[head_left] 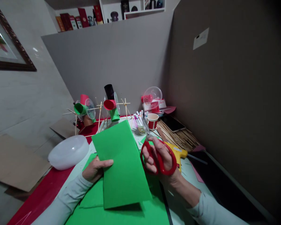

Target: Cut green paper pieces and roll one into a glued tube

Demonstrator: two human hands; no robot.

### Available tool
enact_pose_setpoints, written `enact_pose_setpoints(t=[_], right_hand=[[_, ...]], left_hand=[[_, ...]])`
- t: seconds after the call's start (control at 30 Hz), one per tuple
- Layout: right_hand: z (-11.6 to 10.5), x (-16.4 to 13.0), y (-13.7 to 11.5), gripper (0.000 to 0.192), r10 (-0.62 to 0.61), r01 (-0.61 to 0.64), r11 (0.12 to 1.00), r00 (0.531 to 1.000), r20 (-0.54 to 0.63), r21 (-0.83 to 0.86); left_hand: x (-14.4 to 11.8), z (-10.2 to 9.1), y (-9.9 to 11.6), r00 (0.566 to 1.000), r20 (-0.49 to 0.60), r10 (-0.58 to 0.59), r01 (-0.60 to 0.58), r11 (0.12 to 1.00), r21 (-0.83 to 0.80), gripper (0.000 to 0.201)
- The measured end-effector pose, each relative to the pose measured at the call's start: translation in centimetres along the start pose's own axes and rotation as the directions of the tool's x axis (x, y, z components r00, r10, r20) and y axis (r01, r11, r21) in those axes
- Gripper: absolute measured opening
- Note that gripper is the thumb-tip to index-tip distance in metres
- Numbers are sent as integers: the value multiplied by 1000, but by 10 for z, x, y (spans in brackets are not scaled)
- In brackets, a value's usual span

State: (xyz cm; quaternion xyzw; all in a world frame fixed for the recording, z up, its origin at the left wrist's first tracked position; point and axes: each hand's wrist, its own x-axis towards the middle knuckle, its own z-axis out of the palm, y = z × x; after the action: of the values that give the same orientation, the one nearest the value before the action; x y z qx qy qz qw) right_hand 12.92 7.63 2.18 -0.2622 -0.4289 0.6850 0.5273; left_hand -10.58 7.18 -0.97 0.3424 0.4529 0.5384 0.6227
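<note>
I watched the left hand (96, 168) pinch green cardstock (123, 172) above more green sheets (92, 195); the right hand (163, 152) gripped red-handled scissors (174, 162). I couldn't read the glue gun (182, 153) label (177, 149). A cup (141, 130) held markers (138, 120).

From where I stand, the table (42, 193) wears a red cover under a pale sheet (187, 171). Green paper sheets (93, 193) spread over its near side, a whitish plastic bowl (69, 153) sits by the left edge, and farther back stand a small cup of markers (141, 129) and a red-and-white paper cup (152, 122), left of thin wooden sticks (184, 139).
</note>
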Motion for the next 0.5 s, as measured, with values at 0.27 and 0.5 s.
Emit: enact_pose_setpoints(t=[0.27, 0.5], right_hand=[[-23, 9, 4, 18, -132, 103, 484, 990, 44, -869], [-25, 4, 20, 11, -91, 180, 128, 981, 169, -975]], left_hand=[[22, -24, 28, 966, -253, 54, -92, 986, -142, 40], [26, -23, 25, 947, -300, 118, -184, 962, -202, 27]])
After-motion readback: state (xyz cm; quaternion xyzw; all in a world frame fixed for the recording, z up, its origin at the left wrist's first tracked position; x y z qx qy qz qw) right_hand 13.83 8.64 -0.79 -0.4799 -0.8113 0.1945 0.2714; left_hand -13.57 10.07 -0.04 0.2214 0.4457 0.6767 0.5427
